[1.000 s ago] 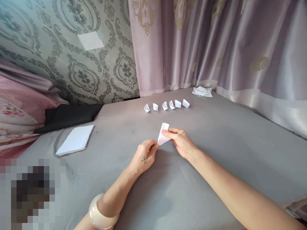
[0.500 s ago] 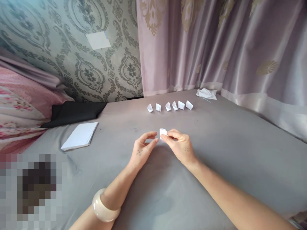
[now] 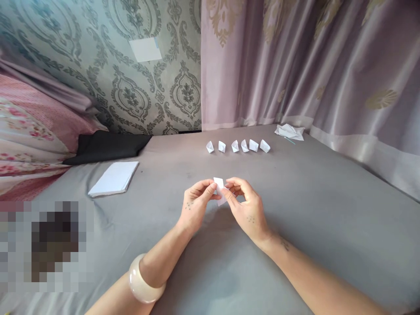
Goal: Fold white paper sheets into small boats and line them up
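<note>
A small folded piece of white paper (image 3: pixel 219 182) is held up between my two hands, above the grey cloth surface. My left hand (image 3: pixel 197 201) pinches its left edge between thumb and fingers. On the right side, my right hand (image 3: pixel 245 202) has its thumb against the paper, with the fingers curled behind and partly hidden. Part of the paper hangs down between the hands. Beyond them stands a row of several small folded paper shapes (image 3: pixel 235 146).
At the left lies a stack of white paper (image 3: pixel 114 178), near a folded black cloth (image 3: pixel 110 146). Crumpled white papers (image 3: pixel 289 131) and a thin bluish stick (image 3: pixel 289 140) lie at the back right by the curtain (image 3: pixel 256 65). A grey sheet (image 3: pixel 328 210) covers the surface.
My left hand has closed on the paper, which my right hand alone was holding. The paper now shows a lower part hanging down. The view has shifted slightly.
</note>
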`<move>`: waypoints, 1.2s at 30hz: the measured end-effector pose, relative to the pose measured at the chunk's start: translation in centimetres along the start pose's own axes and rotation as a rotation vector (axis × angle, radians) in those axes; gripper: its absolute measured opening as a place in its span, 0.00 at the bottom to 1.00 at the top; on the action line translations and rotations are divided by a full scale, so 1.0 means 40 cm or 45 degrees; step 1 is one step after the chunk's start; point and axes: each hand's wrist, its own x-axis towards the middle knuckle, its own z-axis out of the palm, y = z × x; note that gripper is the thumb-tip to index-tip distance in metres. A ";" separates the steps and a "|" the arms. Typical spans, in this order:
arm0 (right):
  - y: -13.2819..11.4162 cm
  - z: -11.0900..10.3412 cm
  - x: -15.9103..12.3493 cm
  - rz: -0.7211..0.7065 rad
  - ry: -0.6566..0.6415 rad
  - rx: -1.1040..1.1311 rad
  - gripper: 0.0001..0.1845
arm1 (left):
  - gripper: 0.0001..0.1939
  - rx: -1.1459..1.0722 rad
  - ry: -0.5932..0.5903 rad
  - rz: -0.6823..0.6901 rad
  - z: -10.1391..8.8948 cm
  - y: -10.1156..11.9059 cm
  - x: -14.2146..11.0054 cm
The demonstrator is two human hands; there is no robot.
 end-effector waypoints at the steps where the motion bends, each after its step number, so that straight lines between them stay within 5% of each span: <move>1: -0.002 -0.002 0.000 -0.026 0.013 -0.016 0.07 | 0.09 -0.032 -0.004 -0.022 -0.001 -0.001 0.001; 6: -0.013 -0.008 0.002 -0.111 -0.005 -0.045 0.04 | 0.10 -0.106 -0.054 -0.063 -0.001 0.001 0.003; 21: -0.034 -0.026 0.021 0.047 -0.122 0.068 0.07 | 0.09 -0.048 -0.184 -0.050 0.000 0.014 -0.002; 36: -0.051 -0.027 0.018 -0.015 -0.040 0.034 0.05 | 0.07 -0.106 -0.166 -0.138 0.003 0.018 -0.010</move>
